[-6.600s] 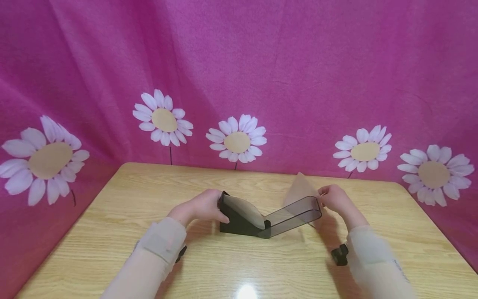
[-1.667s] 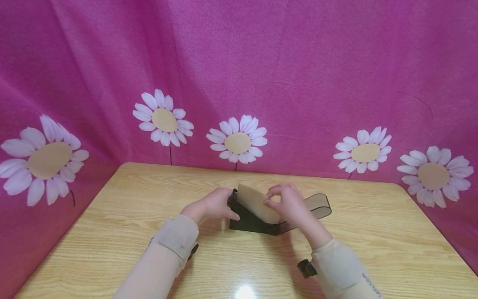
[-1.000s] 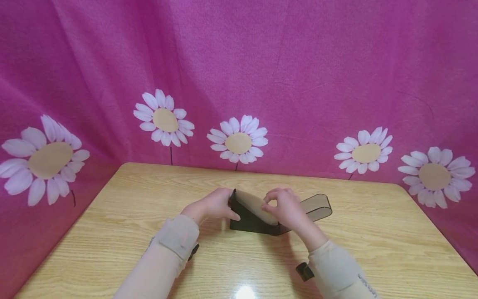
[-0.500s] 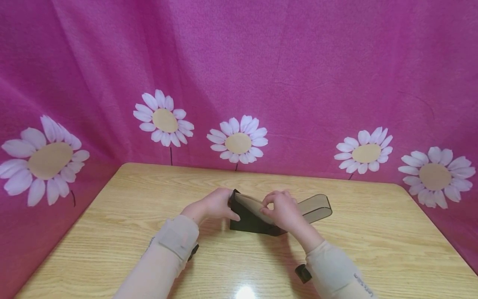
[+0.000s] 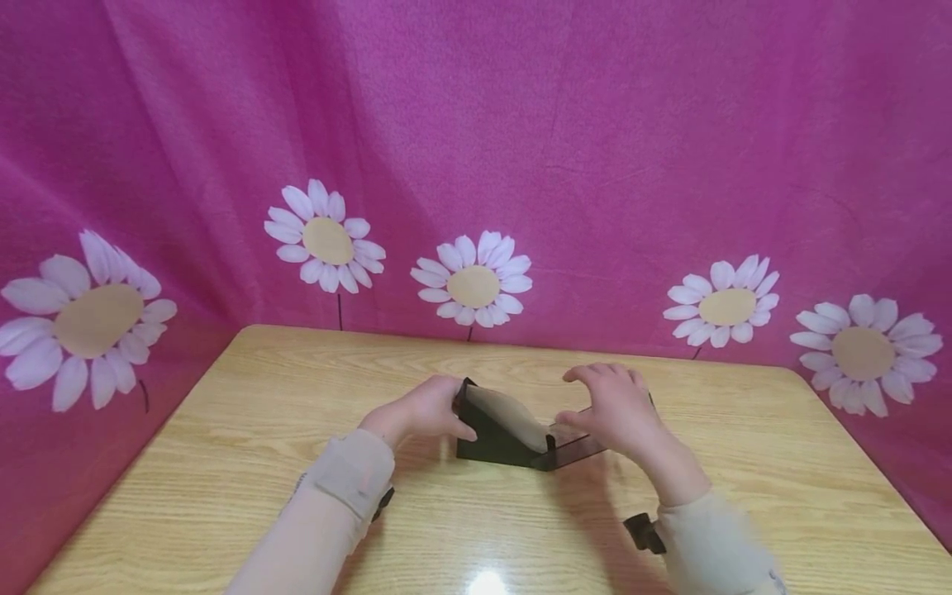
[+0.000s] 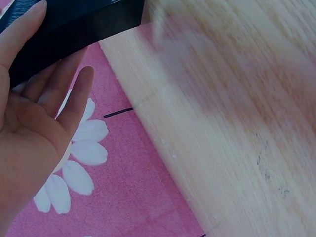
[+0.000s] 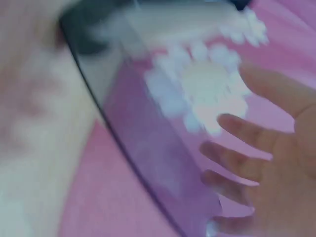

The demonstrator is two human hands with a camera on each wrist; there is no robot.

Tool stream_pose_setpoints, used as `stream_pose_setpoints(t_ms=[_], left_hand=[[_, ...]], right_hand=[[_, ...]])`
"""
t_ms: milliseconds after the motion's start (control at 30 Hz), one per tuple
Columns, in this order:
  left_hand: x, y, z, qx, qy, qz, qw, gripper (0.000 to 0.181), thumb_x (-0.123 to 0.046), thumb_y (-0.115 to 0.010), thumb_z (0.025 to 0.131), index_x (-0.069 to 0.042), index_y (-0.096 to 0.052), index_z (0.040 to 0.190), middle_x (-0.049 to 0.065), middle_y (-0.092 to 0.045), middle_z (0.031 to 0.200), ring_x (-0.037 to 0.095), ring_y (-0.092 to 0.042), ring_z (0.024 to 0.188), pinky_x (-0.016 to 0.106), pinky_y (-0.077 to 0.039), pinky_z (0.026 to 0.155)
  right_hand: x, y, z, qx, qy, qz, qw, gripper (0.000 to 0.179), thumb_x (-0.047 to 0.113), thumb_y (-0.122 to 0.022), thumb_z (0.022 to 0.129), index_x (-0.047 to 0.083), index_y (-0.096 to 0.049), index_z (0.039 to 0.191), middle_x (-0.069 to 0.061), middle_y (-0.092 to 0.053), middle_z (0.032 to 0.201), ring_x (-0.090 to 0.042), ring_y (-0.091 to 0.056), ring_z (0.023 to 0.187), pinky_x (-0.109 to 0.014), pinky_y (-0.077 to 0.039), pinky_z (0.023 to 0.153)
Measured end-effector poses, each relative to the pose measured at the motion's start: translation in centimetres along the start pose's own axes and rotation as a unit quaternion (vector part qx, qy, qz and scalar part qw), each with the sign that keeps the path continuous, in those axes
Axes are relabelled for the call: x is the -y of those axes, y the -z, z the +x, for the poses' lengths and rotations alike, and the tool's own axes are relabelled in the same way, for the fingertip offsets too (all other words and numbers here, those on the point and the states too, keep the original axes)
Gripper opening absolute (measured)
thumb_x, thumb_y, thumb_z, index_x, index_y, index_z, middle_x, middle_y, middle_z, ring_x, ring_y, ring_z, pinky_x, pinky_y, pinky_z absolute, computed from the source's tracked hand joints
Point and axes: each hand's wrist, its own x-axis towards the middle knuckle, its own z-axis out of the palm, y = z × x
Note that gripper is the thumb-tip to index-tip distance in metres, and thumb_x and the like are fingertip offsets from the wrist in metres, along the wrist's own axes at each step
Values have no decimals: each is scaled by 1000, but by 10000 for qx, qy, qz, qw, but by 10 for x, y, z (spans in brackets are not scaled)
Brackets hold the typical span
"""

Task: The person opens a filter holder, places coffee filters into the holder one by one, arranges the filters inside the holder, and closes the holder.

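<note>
A black wedge-shaped holder [image 5: 494,438] stands on the table, and brown paper sheets [image 5: 509,413], which look like coffee filters, lie in its sloped top. Its smoky see-through lid [image 5: 580,448] is swung open to the right. My left hand [image 5: 420,409] grips the holder's left end; the left wrist view shows the thumb and fingers of that hand [image 6: 39,123] on either side of the black body [image 6: 94,24]. My right hand [image 5: 621,409] is spread above the lid and holds nothing. In the right wrist view its fingers are apart beside the lid [image 7: 153,148], with contact unclear.
The wooden table [image 5: 245,463] ends at a pink cloth [image 5: 595,165] printed with large white flowers, which hangs behind it and along both sides. A black wrist camera [image 5: 644,533] hangs under the right forearm.
Earlier my right hand held a brown sheet behind the lid, then pushed it down into the holder. Now that hand has let go and moved right over the lid. My left hand keeps its grip.
</note>
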Motion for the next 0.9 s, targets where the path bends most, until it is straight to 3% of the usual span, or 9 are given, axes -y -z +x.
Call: stream_pose_setpoints(t_ms=[133,300,433,567,667,900], left_hand=[[0,2,-1,-7,-41,67,10000,30,-9,-80,70,-4,-63,94,2,-65,84,9,-52,74,24,-47,75],[1,3,-2,-37,-106,153,9998,30,-10,-81,70,-5,-63,93,2,-65,83,9,-52,74,24,-46,74],[4,2,-4,4,-220,73,9997,33,-11,-80,70,-4,-63,97,3,-67,90,11,-58,82,26,-48,81],[6,5,-8,51,-42,-176,9998,42,-20,-80,73,-8,-59,107,2,-65,101,16,-59,98,32,-47,92],[6,10,-12,-163,44,-387,9991,43,-24,-79,74,-11,-58,110,2,-63,106,19,-58,104,37,-45,95],[4,17,-15,-682,-346,-615,9952,35,-21,-75,78,-10,-61,108,3,-66,104,22,-60,100,40,-47,91]], right_hand=[[-27,24,-12,352,33,12,9994,61,27,-76,72,1,-54,123,-22,-56,125,-44,-48,116,-62,-32,96],[-57,32,-18,814,168,549,9950,47,20,-75,74,-4,-58,110,-17,-63,101,-31,-59,92,-45,-47,81],[-60,32,-18,846,240,677,9938,36,18,-75,74,-2,-60,100,-7,-62,88,-18,-54,81,-36,-46,73],[-61,32,-18,856,226,672,9938,36,18,-76,74,-2,-60,100,-9,-63,89,-21,-57,83,-39,-47,75],[-63,33,-19,863,173,686,9938,39,19,-75,74,-3,-59,101,-12,-64,92,-25,-59,87,-44,-48,78],[-65,35,-21,892,60,640,9939,40,19,-75,74,-4,-59,103,-14,-64,94,-29,-60,90,-47,-48,81]])
